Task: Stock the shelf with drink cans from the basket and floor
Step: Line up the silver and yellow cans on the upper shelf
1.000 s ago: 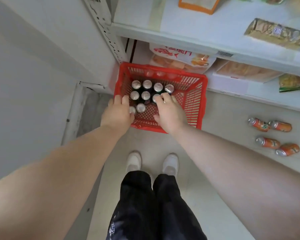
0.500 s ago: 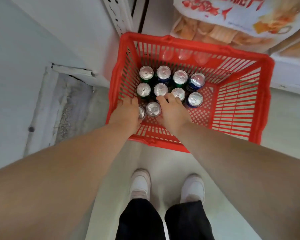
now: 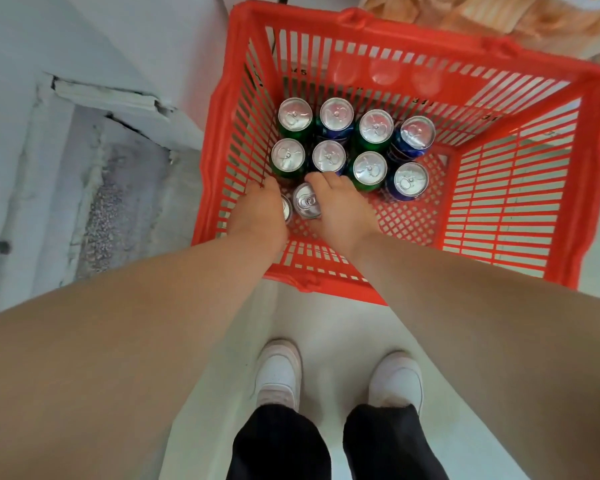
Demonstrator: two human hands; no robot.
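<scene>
A red plastic basket [image 3: 565, 220] stands on the floor and holds several upright green and blue drink cans [image 3: 373, 128] in two rows at its far left. Both hands reach down into its near left corner. My left hand [image 3: 258, 211] wraps a can [image 3: 286, 207] that it mostly hides. My right hand [image 3: 342, 211] curls around the neighbouring can [image 3: 307, 201], whose silver top shows between the hands. Both held cans still sit low in the basket.
Snack bags [image 3: 465, 15] lie on the low shelf behind the basket. A grey wall with a cracked skirting [image 3: 104, 98] runs along the left. My white shoes [image 3: 279, 372] stand on the pale floor just before the basket.
The camera has dropped closer to the basket, so shelves and floor cans left the view. Both hands sank deeper and closed around the two nearest cans.
</scene>
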